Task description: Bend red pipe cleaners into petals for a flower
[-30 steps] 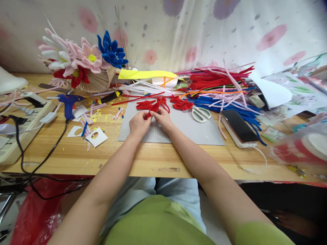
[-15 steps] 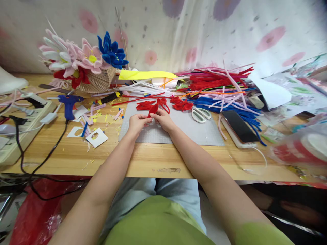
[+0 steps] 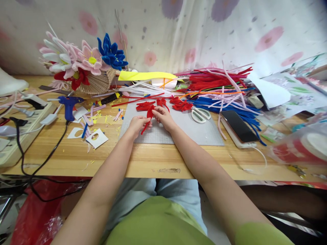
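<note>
A red pipe-cleaner petal [image 3: 150, 111] is held up between my two hands over the grey cutting mat [image 3: 176, 134]. My left hand [image 3: 139, 125] pinches its lower part, and a red stem end pokes out below the fingers. At its upper right side, my right hand [image 3: 162, 117] has thumb and fingertips closed on the petal. Just behind lie more red bent pipe-cleaner pieces [image 3: 144, 105], with another red bunch [image 3: 181, 104] to the right. Beside that bunch rest scissors with pale handles [image 3: 200, 115].
Loose pipe cleaners [image 3: 219, 80] are heaped at the back right, near a phone [image 3: 240, 126]. To the left are a blue glue gun [image 3: 68, 105], cut white cards [image 3: 97, 137], a power strip [image 3: 33, 131] and black cables. Fuzzy flowers [image 3: 92, 59] stand behind.
The red petal has turned in my hands, so its stem end now sticks out below my left fingers. My right hand has shifted slightly up along it.
</note>
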`<state>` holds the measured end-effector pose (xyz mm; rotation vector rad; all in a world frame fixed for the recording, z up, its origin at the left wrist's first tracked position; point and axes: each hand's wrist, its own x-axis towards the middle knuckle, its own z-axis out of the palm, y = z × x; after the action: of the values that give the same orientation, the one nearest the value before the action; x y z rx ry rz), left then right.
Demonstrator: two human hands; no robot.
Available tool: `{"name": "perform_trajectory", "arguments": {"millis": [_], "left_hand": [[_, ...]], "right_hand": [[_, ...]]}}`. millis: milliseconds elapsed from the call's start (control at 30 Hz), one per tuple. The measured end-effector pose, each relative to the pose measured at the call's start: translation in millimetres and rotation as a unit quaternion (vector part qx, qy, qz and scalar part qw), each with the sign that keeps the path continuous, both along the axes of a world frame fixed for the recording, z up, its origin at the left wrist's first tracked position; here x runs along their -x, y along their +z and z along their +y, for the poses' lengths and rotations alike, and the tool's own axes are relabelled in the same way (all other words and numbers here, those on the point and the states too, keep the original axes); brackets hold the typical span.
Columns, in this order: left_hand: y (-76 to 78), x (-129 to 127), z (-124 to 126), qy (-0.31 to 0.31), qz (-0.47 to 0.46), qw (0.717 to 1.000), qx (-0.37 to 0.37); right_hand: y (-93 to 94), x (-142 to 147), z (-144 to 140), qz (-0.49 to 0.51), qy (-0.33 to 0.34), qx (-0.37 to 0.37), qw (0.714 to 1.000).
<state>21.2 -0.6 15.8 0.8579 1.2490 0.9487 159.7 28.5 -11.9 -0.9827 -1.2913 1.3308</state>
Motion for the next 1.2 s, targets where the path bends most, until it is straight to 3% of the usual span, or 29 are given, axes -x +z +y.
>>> {"name": "perform_trajectory", "arguments": {"millis": [100, 233, 500, 667, 800, 900, 967, 1033, 1200], "left_hand": [[-1.6, 3, 0, -0.041, -0.011, 0.999, -0.008], [-4.1, 1, -2, -0.069, 0.018, 0.997, -0.022], [-10.7, -12, 0, 0.133, -0.03, 0.984, -0.115], [-19.4, -11, 6, 0.155, -0.002, 0.98, -0.124], [-23.7, -6, 7, 0.105, 0.141, 0.973, -0.151], [-20.7, 7, 8, 0.073, 0.32, 0.919, -0.219], [-18.7, 18, 11, 0.093, 0.375, 0.891, -0.239], [-19.0, 30, 14, 0.109, 0.341, 0.901, -0.244], [-23.6, 41, 23, 0.074, 0.23, 0.947, -0.212]], "right_hand": [[-3.4, -1, 3, -0.02, -0.031, 0.001, 0.999], [-5.0, 1, 3, -0.042, -0.018, -0.019, 0.999], [-1.0, 12, -1, -0.026, 0.05, -0.049, 0.997], [-5.7, 14, 2, -0.035, 0.047, -0.061, 0.996], [-9.1, 13, 5, -0.045, 0.031, -0.038, 0.998], [-10.8, 9, 6, -0.07, 0.014, -0.014, 0.997], [-10.9, 6, 6, -0.092, 0.013, -0.012, 0.996], [-10.2, 3, 6, -0.104, 0.022, -0.025, 0.994], [-5.5, 0, 4, -0.121, 0.045, -0.029, 0.991]]}}
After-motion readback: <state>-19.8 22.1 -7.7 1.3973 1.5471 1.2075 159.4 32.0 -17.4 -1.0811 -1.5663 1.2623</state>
